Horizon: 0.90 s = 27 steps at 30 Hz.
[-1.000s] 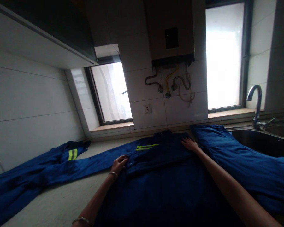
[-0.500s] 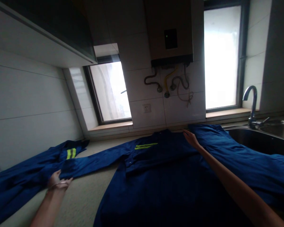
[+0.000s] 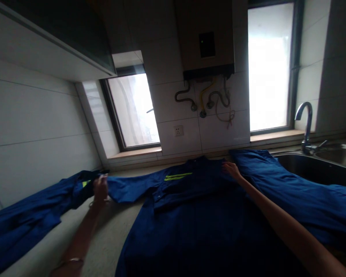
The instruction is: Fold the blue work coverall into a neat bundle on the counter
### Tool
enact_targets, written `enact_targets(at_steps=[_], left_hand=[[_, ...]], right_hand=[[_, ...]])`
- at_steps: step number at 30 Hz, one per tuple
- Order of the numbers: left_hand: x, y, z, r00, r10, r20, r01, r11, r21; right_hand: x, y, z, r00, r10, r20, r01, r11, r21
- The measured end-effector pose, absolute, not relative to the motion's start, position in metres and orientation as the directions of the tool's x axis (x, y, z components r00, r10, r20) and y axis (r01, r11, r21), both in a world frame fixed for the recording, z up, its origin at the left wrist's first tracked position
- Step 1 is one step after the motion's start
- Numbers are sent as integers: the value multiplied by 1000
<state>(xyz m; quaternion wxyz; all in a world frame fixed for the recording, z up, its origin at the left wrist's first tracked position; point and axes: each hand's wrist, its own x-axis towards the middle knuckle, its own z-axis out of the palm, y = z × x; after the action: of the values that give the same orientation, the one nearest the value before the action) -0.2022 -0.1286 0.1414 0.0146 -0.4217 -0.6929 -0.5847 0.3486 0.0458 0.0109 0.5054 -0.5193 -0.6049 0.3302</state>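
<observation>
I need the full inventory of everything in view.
jacket: 1, blue, centre
left garment: 1, blue, left
sink: 1, metallic, right
right garment: 1, blue, beside sink
faucet: 1, silver, behind sink
counter: 1, pale, underneath
windows: 2, bright, back
heater: 1, brown, between windows
pipes: 3, one yellow, below heater
cord: 1, pale, near pipes
socket: 1, white, centre
cabinet: 1, dark, upper left
bracelets: 2, silvery, left arm
left hand: 1, at jacket sleeve
right hand: 1, at jacket shoulder

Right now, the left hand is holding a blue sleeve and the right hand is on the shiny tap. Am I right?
Not quite: the right hand isn't on the shiny tap. The head view shows it at the top of the blue jacket, away from the tap. The left hand is holding a blue sleeve, as you said.
</observation>
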Motion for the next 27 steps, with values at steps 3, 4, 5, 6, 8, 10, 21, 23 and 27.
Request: enact_targets(at_steps=[3, 4, 5, 6, 8, 10, 21, 23, 27], left_hand=[[-127, -111, 126, -222, 700, 679, 778, -293, 555], [-99, -110, 114, -6, 744, 669, 809, -390, 440], [-72, -112, 101, 209, 765, 609, 813, -482, 326], [-48, -116, 86, 397, 771, 498, 796, -559, 231], [-12, -127, 60, 577, 744, 338, 764, -638, 98], [8, -137, 44, 654, 713, 253, 735, -678, 11], [-1, -131, 57, 598, 732, 325, 785, -618, -52], [-13, -125, 59, 542, 767, 343, 835, -539, -113], [-53, -109, 60, 375, 868, 325, 918, -298, -261]], right_hand=[[343, 35, 13, -146, 974, 175, 170, 199, -965], [342, 30, 14, -246, 961, 128, 133, 164, -977], [341, 26, 14, -348, 935, 74, 112, 120, -986], [340, 23, 15, -439, 898, 16, 111, 72, -991], [338, 17, 17, -538, 838, -93, 162, -5, -987], [337, 15, 19, -554, 816, -164, 200, -61, -978], [331, 9, 27, -517, 816, -258, 436, -9, -900], [329, 8, 28, -527, 815, -242, 450, 25, -893], [327, 6, 34, -592, 783, -188, 327, 20, -945]])
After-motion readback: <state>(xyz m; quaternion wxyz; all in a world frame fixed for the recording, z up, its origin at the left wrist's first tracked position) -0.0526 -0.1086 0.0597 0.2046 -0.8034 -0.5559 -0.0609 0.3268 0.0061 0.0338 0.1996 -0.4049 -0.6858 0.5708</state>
